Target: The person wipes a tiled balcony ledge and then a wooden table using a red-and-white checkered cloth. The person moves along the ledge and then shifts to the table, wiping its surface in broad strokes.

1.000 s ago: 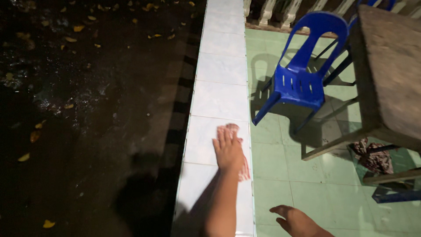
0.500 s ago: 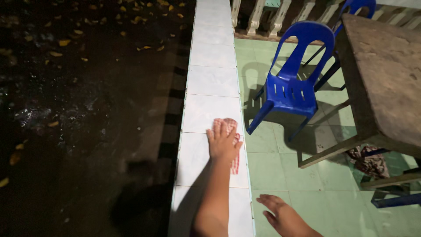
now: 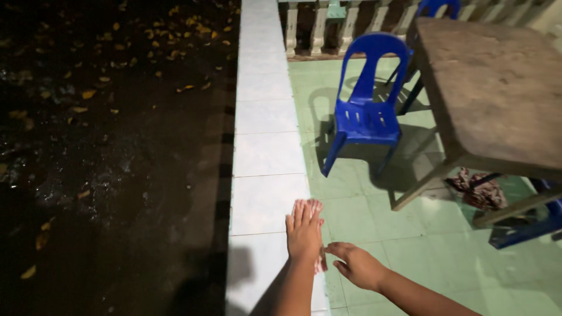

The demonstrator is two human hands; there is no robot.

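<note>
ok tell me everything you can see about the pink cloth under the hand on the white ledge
The pink cloth lies flat on the white tiled ledge, near its right edge. Most of it is hidden: the left hand presses on it, palm down and fingers spread, so only strips show past the fingertips and beside the wrist. It looks thin and soft. The right hand reaches its lower edge; contact is unclear.

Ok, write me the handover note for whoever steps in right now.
Left hand: flat, palm down, pressing a pinkish cloth onto the white tiled ledge, at its inner edge.
Right hand: open, empty, just off the ledge beside the cloth's near end.
Nearby: blue plastic chair and wooden table on the green floor.
Done and left: cannot tell how much of the ledge the cloth has covered; the tiles look alike.
</note>
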